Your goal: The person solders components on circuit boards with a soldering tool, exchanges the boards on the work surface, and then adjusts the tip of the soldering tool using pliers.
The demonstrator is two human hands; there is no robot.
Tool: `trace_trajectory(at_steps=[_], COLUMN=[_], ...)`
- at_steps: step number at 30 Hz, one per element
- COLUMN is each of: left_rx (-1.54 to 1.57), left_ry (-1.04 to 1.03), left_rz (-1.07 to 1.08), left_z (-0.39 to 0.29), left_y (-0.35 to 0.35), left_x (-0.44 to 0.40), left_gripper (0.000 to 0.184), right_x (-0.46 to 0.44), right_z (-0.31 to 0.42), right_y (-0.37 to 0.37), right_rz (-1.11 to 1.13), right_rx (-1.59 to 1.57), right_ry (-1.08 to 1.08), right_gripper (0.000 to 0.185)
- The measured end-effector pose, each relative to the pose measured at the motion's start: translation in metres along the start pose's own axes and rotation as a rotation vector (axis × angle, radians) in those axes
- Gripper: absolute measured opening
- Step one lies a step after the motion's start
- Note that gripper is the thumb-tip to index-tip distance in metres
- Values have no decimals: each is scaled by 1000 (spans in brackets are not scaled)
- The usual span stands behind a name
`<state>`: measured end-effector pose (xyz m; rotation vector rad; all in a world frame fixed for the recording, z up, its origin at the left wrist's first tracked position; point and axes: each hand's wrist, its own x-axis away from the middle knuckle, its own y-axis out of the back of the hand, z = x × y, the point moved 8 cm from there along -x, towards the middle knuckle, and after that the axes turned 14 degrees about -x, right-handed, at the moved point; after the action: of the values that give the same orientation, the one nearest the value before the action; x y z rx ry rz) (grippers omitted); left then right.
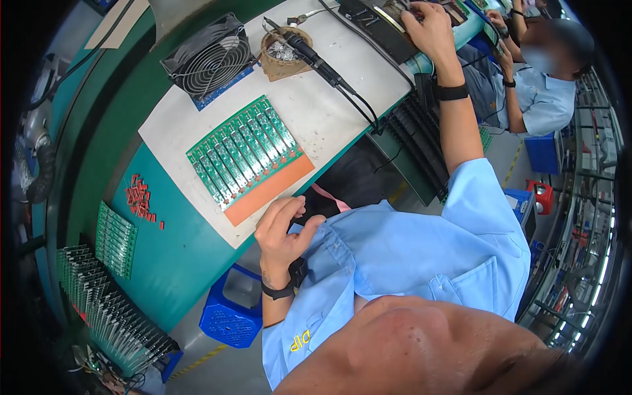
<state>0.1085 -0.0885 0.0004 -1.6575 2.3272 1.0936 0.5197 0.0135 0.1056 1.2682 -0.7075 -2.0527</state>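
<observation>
My left hand (286, 230) hovers at the table's near edge, fingers loosely curled and thumb apart, with nothing visible in it. Just beyond it lies a panel of narrow green circuit boards (243, 151) with an orange strip (270, 191) along its near side. My right hand (431, 29) reaches to the top of the view, over a black tray (378, 29). Its fingers are bent together among small parts there; what they pinch is too small to make out. A soldering iron (306, 49) rests by a round tip-cleaner pot (283, 52).
A fan (210, 59) stands at the back. Small red parts (139, 197) lie on the green mat, near another board panel (116, 240) and a rack of upright boards (112, 303). A blue stool (232, 306) is below. A co-worker (543, 99) sits at the right.
</observation>
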Motion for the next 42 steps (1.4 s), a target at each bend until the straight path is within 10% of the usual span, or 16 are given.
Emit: trace_trajectory(at_steps=[9, 17, 27, 38, 42], left_rx=[22, 24, -22, 905, 1036], left_ry=[-16, -42, 62, 535, 627], left_rz=[19, 53, 94, 27, 86], left_z=[3, 2, -8, -19, -17], left_y=[0, -1, -4, -104, -119], left_x=[-2, 0, -9, -74, -75], left_gripper=[42, 42, 39, 42, 34], right_x=[15, 101, 122, 205, 190], right_z=[37, 75, 78, 92, 89], right_y=[34, -70, -77, -25, 4], right_rz=[-36, 707, 614, 592, 547], right_rx=[-153, -669, -1243, -1429, -1057], right_ry=[226, -216, -472, -487, -166], right_gripper=[22, 24, 22, 23, 21])
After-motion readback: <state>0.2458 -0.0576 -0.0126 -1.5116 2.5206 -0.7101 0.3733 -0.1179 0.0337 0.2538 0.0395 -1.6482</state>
